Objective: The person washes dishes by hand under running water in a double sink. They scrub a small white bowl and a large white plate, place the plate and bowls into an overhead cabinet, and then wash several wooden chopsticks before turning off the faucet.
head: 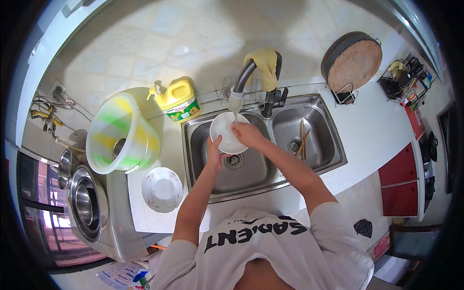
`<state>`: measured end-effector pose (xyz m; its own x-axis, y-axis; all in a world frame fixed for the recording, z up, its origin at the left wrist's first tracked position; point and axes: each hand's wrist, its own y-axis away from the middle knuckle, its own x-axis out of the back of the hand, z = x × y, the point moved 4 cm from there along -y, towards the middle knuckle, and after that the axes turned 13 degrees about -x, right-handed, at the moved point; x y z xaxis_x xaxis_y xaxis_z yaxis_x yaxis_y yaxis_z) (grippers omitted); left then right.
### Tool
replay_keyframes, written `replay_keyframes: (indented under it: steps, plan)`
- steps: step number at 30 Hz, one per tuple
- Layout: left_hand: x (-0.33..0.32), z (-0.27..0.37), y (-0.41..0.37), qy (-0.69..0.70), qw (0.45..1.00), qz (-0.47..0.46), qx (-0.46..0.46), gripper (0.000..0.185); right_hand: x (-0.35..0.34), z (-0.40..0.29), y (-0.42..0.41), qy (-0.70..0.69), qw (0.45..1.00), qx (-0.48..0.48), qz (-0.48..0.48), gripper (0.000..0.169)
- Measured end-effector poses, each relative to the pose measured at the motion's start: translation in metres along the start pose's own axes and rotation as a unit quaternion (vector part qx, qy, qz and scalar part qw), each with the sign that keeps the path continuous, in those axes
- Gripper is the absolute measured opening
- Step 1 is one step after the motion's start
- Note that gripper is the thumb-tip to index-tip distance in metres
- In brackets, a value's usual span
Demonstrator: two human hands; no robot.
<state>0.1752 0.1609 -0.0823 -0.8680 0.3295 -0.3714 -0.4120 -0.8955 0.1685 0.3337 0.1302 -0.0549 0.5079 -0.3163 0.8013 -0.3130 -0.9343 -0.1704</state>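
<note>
A white bowl [224,127] is held over the left basin [250,168] of a double stainless-steel sink. My left hand [215,153] grips its near left side, thumb at the rim and fingers underneath. My right hand [248,135] reaches over the bowl's right side, fingers curled at its inside; whether they pinch anything is hidden. Above the bowl is the spout of a dark faucet [245,74], with a pale nozzle [236,101] and a thin stream of water falling by my right fingers. A yellow cloth [264,67] drapes over the faucet's neck.
Chopsticks [302,139] lie in the right basin. Left of the sink stand a yellow pump jug [179,101], a striped plastic bucket [125,134] and a patterned white bowl [162,188]. Metal basins [85,204] sit farther left. A round wooden chopping board [355,65] leans at the back right.
</note>
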Motion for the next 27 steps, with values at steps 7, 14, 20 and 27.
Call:
replay_keyframes:
  steps: [7,14,20,27]
  plan:
    - [-0.014,0.006,-0.002,-0.048,0.998,0.018,-0.045,0.059,-0.059,-0.001,-0.006,0.075,0.982,-0.097,-0.145,0.021]
    - [0.003,-0.045,-0.019,-0.009,0.995,0.055,-0.078,0.058,-0.079,-0.021,0.016,-0.414,0.863,-0.26,-0.131,0.033]
    - [0.01,-0.017,-0.026,0.013,0.998,-0.02,0.051,0.059,-0.024,-0.02,0.076,0.05,0.993,0.095,-0.053,0.029]
    - [0.004,-0.051,-0.036,-0.011,0.984,0.09,-0.152,0.057,-0.035,-0.035,0.053,0.014,1.0,0.006,-0.024,0.017]
